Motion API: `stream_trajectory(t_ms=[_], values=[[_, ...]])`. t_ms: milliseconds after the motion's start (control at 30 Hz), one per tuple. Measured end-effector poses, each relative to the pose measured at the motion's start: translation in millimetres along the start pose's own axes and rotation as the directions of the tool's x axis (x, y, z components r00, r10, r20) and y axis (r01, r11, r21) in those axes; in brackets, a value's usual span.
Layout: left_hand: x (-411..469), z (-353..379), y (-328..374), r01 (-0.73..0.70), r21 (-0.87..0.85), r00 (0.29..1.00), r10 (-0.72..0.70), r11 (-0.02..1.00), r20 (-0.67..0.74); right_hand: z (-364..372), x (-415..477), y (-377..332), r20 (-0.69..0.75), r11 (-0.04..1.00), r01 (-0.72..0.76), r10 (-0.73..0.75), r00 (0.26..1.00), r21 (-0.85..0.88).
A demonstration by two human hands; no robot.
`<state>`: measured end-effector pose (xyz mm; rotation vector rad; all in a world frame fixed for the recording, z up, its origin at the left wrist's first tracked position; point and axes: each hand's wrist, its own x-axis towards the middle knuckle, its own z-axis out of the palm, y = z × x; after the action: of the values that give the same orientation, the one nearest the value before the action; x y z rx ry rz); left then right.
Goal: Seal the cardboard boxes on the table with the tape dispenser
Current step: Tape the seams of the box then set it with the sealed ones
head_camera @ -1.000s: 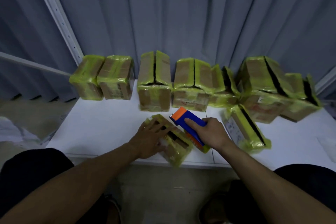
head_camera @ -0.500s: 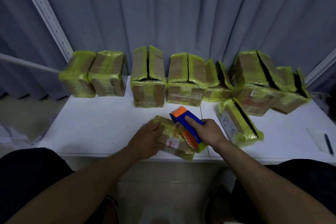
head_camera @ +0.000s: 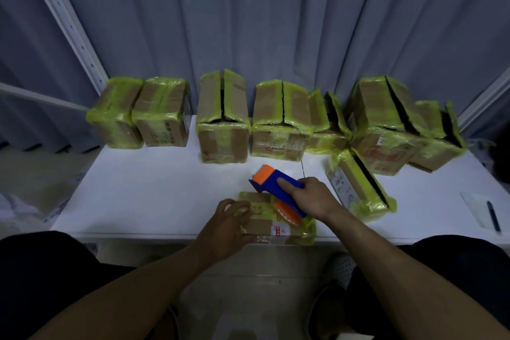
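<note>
The box under work lies flat at the near edge of the table, centre, wrapped in yellow-green tape. The left hand holds its left end, fingers bent over the top. The right hand grips the blue-and-orange tape dispenser, forefinger laid along the body, lower end down on the box's right half. Judgement: a strip is being laid across the top. To do it well — bear down with the left hand so the box cannot slide off the edge, keep the dispenser low, pull in one straight line, then tip to cut. Several boxes in the back row gape at the seam — unsealed, I judge.
</note>
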<state>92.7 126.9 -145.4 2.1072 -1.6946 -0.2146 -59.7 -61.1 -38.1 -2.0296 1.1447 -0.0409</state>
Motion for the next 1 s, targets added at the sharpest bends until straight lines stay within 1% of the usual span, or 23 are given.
stream_trajectory(t_ms=[100, 200, 233, 333, 400, 467, 500, 533, 567, 600, 633, 667, 700, 733, 767, 800, 833, 867, 967, 1000], values=[[-1, 1, -4, -0.081, 0.053, 0.995, 0.084, 0.995, -0.062, 5, -1, 6, 0.007, 1.0, -0.017, 0.017, 1.0, -0.004], [-1, 4, -4, -0.053, 0.158, 0.995, 0.066, 0.986, -0.073, 1, 0, 11, -0.005, 0.997, -0.038, 0.038, 0.999, 0.065], [-2, 5, -3, -0.038, 0.197, 0.998, 0.047, 0.98, -0.045, 0, 0, 11, 0.001, 0.997, -0.041, 0.041, 0.999, 0.07], [4, 3, 2, -0.011, 0.287, 0.986, -0.038, 0.958, 0.164, -4, -3, 9, 0.004, 0.998, -0.021, 0.02, 1.0, 0.057], [16, -9, 8, -0.015, 0.267, 0.936, -0.081, 0.964, 0.342, -8, -10, 5, -0.027, 0.995, 0.024, -0.021, 0.999, 0.097], [25, -25, 13, 0.07, 0.203, 0.879, -0.157, 0.977, 0.45, -14, -18, -1, -0.033, 0.976, 0.06, -0.054, 0.998, 0.207], [28, -34, 15, 0.095, 0.176, 0.86, -0.17, 0.98, 0.481, -18, -22, -3, -0.033, 0.965, 0.075, -0.069, 0.997, 0.253], [28, -41, 15, 0.113, 0.141, 0.876, -0.166, 0.984, 0.453, -22, -25, -3, -0.038, 0.957, 0.091, -0.084, 0.996, 0.276], [28, -47, 14, 0.135, 0.1, 0.909, -0.163, 0.986, 0.383, -25, -29, -4, -0.045, 0.953, 0.105, -0.096, 0.994, 0.285], [29, -54, 15, 0.192, 0.008, 0.941, -0.186, 0.981, 0.283, -27, -32, -4, -0.047, 0.951, 0.116, -0.107, 0.993, 0.285], [32, -63, 19, 0.294, -0.137, 0.945, -0.267, 0.946, 0.188, -28, -36, -3, -0.046, 0.951, 0.126, -0.118, 0.992, 0.283], [36, -73, 25, 0.387, -0.298, 0.922, -0.368, 0.873, 0.12, -30, -38, -1, -0.045, 0.951, 0.137, -0.129, 0.991, 0.278], [41, -84, 32, 0.445, -0.464, 0.886, -0.451, 0.766, 0.106, -30, -41, 0, -0.047, 0.95, 0.147, -0.14, 0.989, 0.275], [45, -96, 41, 0.468, -0.612, 0.856, -0.5, 0.638, 0.133, -31, -43, 2, -0.05, 0.948, 0.161, -0.153, 0.987, 0.275], [46, -108, 51, 0.471, -0.711, 0.836, -0.52, 0.522, 0.173, -31, -45, 3, -0.053, 0.942, 0.18, -0.172, 0.984, 0.282], [45, -117, 59, 0.469, -0.763, 0.827, -0.526, 0.445, 0.202, -31, -47, 3, -0.052, 0.934, 0.199, -0.192, 0.98, 0.298], [43, -126, 66, 0.458, -0.794, 0.825, -0.524, 0.399, 0.213, -32, -49, 3, -0.047, 0.924, 0.215, -0.211, 0.976, 0.317], [40, -131, 71, 0.448, -0.804, 0.828, -0.521, 0.391, 0.208, -32, -51, 3, -0.039, 0.913, 0.231, -0.232, 0.972, 0.335], [34, -136, 78, 0.434, -0.783, 0.852, -0.485, 0.447, 0.196, -33, -56, 1, -0.025, 0.886, 0.277, -0.289, 0.957, 0.372], [33, -138, 80, 0.437, -0.783, 0.853, -0.48, 0.443, 0.205, -33, -57, 1, -0.02, 0.878, 0.289, -0.305, 0.952, 0.381]])
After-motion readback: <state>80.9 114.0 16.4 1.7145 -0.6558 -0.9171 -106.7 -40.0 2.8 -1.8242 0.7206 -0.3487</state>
